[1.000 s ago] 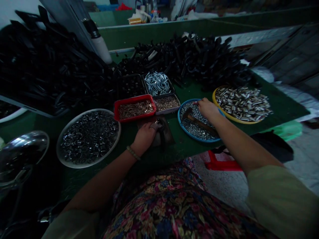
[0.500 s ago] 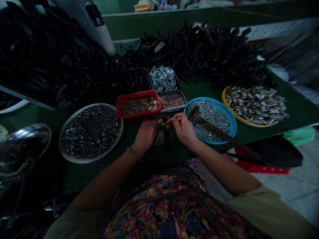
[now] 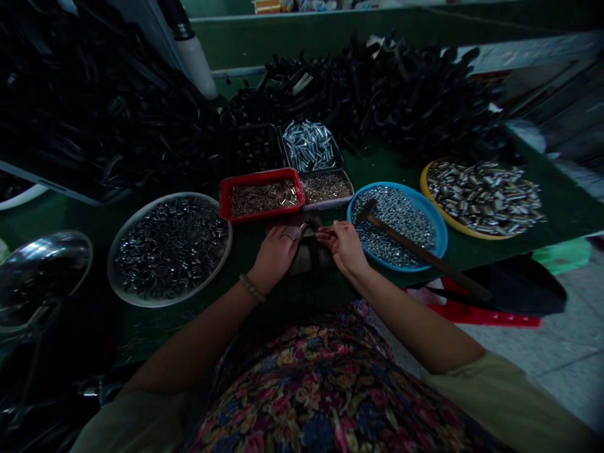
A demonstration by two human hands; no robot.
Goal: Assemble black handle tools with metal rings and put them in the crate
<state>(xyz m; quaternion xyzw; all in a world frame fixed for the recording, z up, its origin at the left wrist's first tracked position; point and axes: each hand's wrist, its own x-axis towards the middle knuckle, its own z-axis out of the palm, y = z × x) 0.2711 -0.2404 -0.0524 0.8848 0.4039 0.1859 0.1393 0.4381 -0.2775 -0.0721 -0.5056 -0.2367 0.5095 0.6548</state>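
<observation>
My left hand (image 3: 276,253) has its fingers closed on a small curved metal clamp (image 3: 308,228), dark with a shiny part, above a dark block (image 3: 306,259) at the table's front. My right hand (image 3: 343,244) is just right of it, thumb and fingertips pinched together. Whatever sits in that pinch is too small and dim to make out. A hammer (image 3: 406,242) lies across the blue tray (image 3: 445,234) of small silvery parts, close to my right hand. Beyond my left hand stands the red tray (image 3: 262,218) of thin metal pins.
A white tray (image 3: 112,277) of curved metal rings is on the left. Black trays hold silvery bolts (image 3: 307,146) and dark pieces (image 3: 255,151). On the right, a yellow tray (image 3: 427,189) holds shiny metal parts. Heaps of black parts (image 3: 377,94) line the back.
My right hand has shifted slightly down and away from the clamp, opening a small gap. My left hand stays on the clamp. The view has tilted a little.
</observation>
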